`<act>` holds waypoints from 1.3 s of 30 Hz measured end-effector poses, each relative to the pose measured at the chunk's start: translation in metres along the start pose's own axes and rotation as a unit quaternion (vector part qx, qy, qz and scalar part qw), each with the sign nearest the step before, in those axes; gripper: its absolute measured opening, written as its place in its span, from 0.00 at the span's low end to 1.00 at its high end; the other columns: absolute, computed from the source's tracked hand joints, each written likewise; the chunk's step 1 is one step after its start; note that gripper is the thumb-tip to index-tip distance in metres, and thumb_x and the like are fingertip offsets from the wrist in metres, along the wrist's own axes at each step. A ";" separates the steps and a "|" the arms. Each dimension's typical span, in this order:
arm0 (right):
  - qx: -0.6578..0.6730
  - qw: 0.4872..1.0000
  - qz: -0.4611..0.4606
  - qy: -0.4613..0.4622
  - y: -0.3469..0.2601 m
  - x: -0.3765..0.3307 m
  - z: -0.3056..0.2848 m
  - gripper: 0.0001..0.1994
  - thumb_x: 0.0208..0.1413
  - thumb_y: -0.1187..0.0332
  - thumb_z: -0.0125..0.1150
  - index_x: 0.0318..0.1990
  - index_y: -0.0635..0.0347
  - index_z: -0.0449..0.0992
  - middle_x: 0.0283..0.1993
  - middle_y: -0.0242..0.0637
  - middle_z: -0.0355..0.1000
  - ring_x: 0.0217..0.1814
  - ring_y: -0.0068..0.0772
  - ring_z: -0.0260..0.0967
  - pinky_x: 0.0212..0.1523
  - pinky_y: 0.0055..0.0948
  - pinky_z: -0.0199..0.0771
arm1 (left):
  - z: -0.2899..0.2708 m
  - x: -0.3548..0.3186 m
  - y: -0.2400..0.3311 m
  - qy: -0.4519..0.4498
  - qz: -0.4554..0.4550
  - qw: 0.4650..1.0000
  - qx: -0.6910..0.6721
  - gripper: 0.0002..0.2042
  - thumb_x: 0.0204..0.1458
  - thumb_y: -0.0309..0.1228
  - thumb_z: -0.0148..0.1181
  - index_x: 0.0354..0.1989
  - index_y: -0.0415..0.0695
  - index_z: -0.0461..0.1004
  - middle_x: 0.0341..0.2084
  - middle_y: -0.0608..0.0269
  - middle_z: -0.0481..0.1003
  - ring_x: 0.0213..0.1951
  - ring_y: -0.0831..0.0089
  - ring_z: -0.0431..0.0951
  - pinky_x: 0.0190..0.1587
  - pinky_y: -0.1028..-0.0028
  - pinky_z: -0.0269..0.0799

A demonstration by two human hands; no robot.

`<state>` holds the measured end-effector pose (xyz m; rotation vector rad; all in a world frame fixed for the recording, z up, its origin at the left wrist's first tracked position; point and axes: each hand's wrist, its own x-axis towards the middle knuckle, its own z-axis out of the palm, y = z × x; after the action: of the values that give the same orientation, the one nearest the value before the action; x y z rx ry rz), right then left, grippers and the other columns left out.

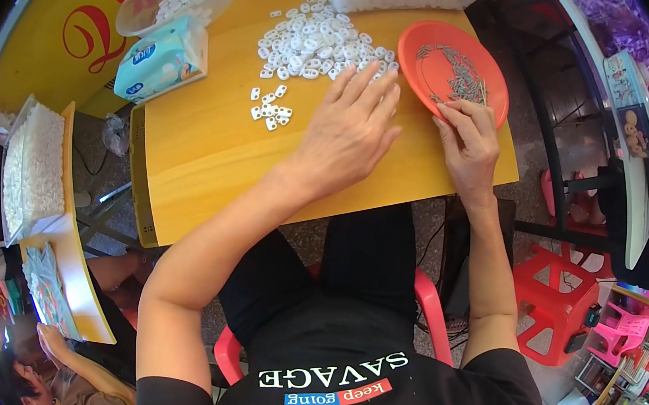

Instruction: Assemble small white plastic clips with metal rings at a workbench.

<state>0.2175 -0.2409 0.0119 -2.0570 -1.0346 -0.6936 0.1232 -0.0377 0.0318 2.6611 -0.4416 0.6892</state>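
Two hands on a yellow table. Left hand: fingers flat, slightly spread, tips touching the pile of white plastic pieces directly ahead. Right hand: fingertips pinching thin metal pins at the orange dish's near rim.

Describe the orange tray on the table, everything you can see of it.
The orange tray is a shallow oval dish with a raised rim, smooth and plastic-looking. It lies flat near the far right corner of the yellow table. A loose heap of thin grey metal pins lies in it, mostly toward its right side. The right hand has its fingers at the tray's near rim, by the pins. The pile of small white pieces lies just left of it.
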 end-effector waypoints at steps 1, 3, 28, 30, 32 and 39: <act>-0.003 1.000 -0.009 -0.001 0.000 0.000 0.000 0.10 0.44 0.79 0.69 0.37 0.63 0.80 0.38 0.37 0.74 0.42 0.39 0.70 0.44 0.34 0.71 | 0.011 0.009 -0.004 -0.005 -0.024 0.998 0.049 0.22 0.57 0.32 0.53 0.57 0.31 0.68 0.61 0.44 0.64 0.67 0.51 0.57 0.69 0.56 0.48; -0.002 1.000 -0.004 0.004 -0.001 0.001 0.000 0.11 0.44 0.79 0.69 0.37 0.63 0.80 0.38 0.37 0.74 0.43 0.39 0.70 0.44 0.34 0.71 | 0.031 0.022 -0.022 -0.001 -0.042 0.995 0.092 0.24 0.57 0.36 0.50 0.58 0.30 0.66 0.62 0.44 0.63 0.68 0.50 0.56 0.70 0.55 0.45; -0.012 0.998 -0.022 -0.049 -0.001 -0.003 -0.001 0.11 0.45 0.73 0.70 0.38 0.63 0.79 0.41 0.37 0.74 0.45 0.41 0.69 0.47 0.36 0.71 | 0.016 0.022 -0.063 -0.004 0.089 0.995 0.048 0.09 0.52 0.28 0.61 0.41 0.41 0.78 0.47 0.59 0.76 0.56 0.57 0.71 0.62 0.57 0.62; -0.008 0.998 -0.031 -0.047 -0.001 -0.003 0.000 0.12 0.45 0.73 0.70 0.39 0.64 0.79 0.41 0.37 0.74 0.46 0.41 0.70 0.47 0.37 0.71 | 0.006 0.020 -0.066 -0.022 0.088 0.994 0.062 0.09 0.52 0.29 0.62 0.41 0.42 0.78 0.49 0.61 0.76 0.58 0.57 0.69 0.63 0.57 0.61; -0.004 0.998 -0.040 -0.045 0.000 -0.002 0.000 0.12 0.46 0.72 0.70 0.39 0.64 0.79 0.42 0.38 0.74 0.47 0.42 0.70 0.48 0.37 0.71 | -0.005 0.019 -0.068 0.017 0.079 0.995 0.056 0.11 0.52 0.29 0.62 0.44 0.44 0.78 0.52 0.61 0.74 0.61 0.56 0.66 0.64 0.57 0.60; 0.000 0.997 -0.068 -0.034 -0.003 -0.001 -0.001 0.11 0.47 0.73 0.69 0.39 0.63 0.79 0.43 0.38 0.74 0.48 0.41 0.70 0.49 0.37 0.71 | -0.054 -0.034 -0.096 0.161 -0.098 0.982 -0.015 0.08 0.52 0.21 0.60 0.41 0.39 0.78 0.40 0.54 0.78 0.46 0.57 0.77 0.49 0.66 0.71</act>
<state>0.2138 -0.2411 0.0132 -2.0360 -1.2224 -0.6971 0.1100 0.0768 0.0338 2.4580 -0.0991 1.0149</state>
